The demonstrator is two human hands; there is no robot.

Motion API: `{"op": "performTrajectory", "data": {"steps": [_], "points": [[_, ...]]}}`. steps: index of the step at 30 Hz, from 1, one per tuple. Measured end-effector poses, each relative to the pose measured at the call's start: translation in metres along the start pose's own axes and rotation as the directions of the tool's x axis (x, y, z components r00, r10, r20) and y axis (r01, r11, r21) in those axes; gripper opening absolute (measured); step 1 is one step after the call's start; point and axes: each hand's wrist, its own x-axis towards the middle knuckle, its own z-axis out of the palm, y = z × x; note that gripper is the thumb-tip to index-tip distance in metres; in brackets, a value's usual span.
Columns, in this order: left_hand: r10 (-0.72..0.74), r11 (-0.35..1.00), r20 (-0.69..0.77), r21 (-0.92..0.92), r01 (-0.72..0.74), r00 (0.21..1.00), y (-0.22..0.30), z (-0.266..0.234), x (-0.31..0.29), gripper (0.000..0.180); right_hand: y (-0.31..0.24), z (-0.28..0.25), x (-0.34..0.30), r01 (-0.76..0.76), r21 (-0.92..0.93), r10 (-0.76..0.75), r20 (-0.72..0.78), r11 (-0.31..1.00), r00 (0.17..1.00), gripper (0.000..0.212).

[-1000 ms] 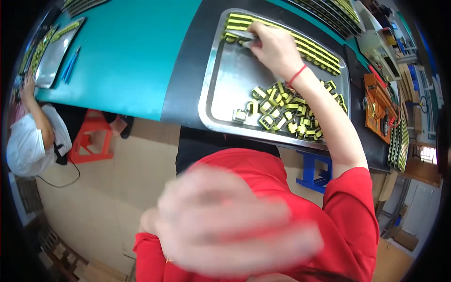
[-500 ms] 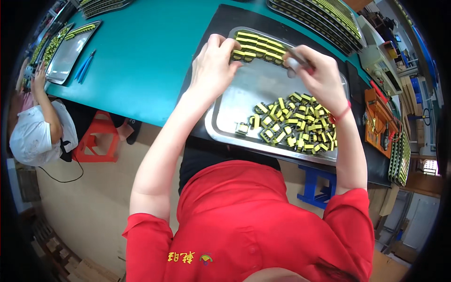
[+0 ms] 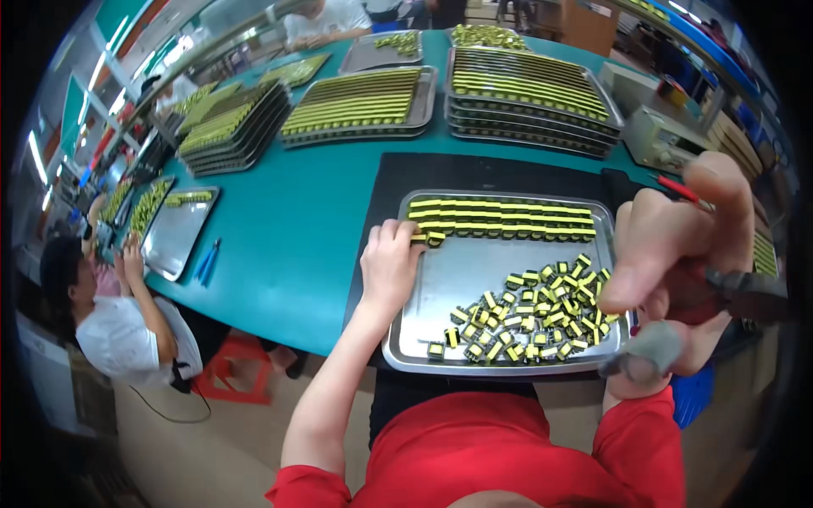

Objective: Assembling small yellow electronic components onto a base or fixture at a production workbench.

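My left hand [image 3: 390,262] is at the left end of a short front row, its fingers curled against a small black-and-yellow transformer [image 3: 419,240]. Another transformer [image 3: 435,240] sits just to its right. Behind them, several full rows of transformers [image 3: 500,218] line the far side of a metal tray [image 3: 440,367]. A loose heap of transformers [image 3: 529,317] lies in the tray's near right part. My right hand [image 3: 677,245] is raised close to the camera at the right, its fingers bent around a dark grey thing [image 3: 745,292] too blurred to name.
Stacked trays of transformers [image 3: 533,102] stand at the back, with another filled tray [image 3: 356,106] beside them. Blue-handled pliers [image 3: 206,262] lie on the green table [image 3: 288,245]. A co-worker [image 3: 127,330] sits at the left. A box-shaped instrument [image 3: 665,140] stands at the back right.
The view has tilted up, showing more of the table's far side. My right hand has left the transformer rows and come up toward the camera. My left hand stays at the rows' left end.
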Motion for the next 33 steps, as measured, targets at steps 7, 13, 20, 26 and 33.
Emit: {"op": "performTrajectory", "data": {"steps": [7, 13, 20, 26, 33], "points": [[-0.133, 0.983, 0.016, -0.126, 0.134, 0.991, -0.006, 0.000, 0.007, 0.034, -0.013, -0.041, -0.036, 0.093, -0.224, -0.124, -0.129, 0.970, 0.984, 0.055], [-0.155, 0.960, -0.067, -0.246, 0.134, 0.986, -0.002, -0.003, 0.001, 0.041, -0.048, -0.090, -0.099, -0.250, -0.432, 0.122, -0.302, 0.867, 0.946, 0.023], [-0.187, 0.948, -0.066, -0.273, 0.163, 0.980, -0.006, -0.005, -0.009, 0.036, -0.048, -0.065, -0.063, -0.019, -0.381, -0.076, -0.231, 0.924, 0.970, 0.022], [-0.153, 0.960, -0.100, -0.249, 0.124, 0.983, -0.006, -0.005, -0.008, 0.029, -0.038, -0.045, -0.044, 0.048, -0.242, -0.100, -0.207, 0.969, 0.973, 0.023], [-0.116, 0.970, -0.116, -0.229, 0.087, 0.987, -0.019, 0.003, -0.008, 0.027, -0.021, -0.038, -0.055, 0.029, -0.038, -0.039, -0.272, 0.999, 0.962, 0.026]]}}
